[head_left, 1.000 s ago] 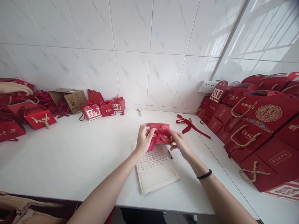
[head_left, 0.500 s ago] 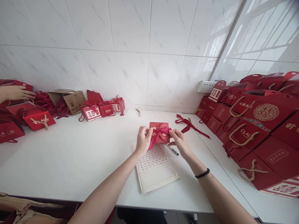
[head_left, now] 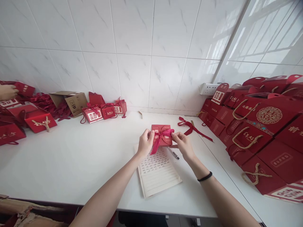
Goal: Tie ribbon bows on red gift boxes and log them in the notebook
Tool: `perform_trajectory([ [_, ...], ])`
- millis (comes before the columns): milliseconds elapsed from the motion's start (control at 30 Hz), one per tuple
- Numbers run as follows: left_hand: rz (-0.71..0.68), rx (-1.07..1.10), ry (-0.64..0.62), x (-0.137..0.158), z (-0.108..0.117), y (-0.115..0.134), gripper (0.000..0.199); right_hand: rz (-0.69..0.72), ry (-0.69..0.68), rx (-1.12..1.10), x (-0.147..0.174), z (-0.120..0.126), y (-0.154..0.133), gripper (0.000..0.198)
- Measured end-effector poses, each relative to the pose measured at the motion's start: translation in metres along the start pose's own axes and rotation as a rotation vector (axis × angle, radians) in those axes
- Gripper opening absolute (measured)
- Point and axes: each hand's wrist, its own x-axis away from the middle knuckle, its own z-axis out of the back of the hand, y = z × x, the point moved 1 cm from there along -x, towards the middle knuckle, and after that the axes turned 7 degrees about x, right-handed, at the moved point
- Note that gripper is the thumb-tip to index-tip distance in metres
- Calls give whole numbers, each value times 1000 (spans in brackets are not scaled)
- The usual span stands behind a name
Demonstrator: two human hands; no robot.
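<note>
"Ribbon (head_left: pixel 156 146) shifted, didn't it?"

"Slightly: its loose tail hung more steeply than half a second earlier, down the red box (head_left: pixel 165 141) at the frame's centre."

"And the grip?"

"Narrow. The left hand (head_left: pixel 145 142) held the box's left edge, perhaps ribbon too; I couldn't tell. The right hand (head_left: pixel 183 143) pinched the bow's right end."

"Meaning?"

"The bow looked formed, so this was probably neatening. At far left, a co-worker's hand (head_left: pixel 8 92) had drawn back toward the frame's edge."
</note>
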Motion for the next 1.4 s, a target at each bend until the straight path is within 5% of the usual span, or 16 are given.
perform_trajectory([
  [933, 53, 134, -39, -4, 4, 0, 37, -64, -10, -53, -4, 4, 2, 53],
  [1400, -46, -69, -103, -4, 5, -13, 34, -170, -2, -35, -6, 9, 10, 58],
])
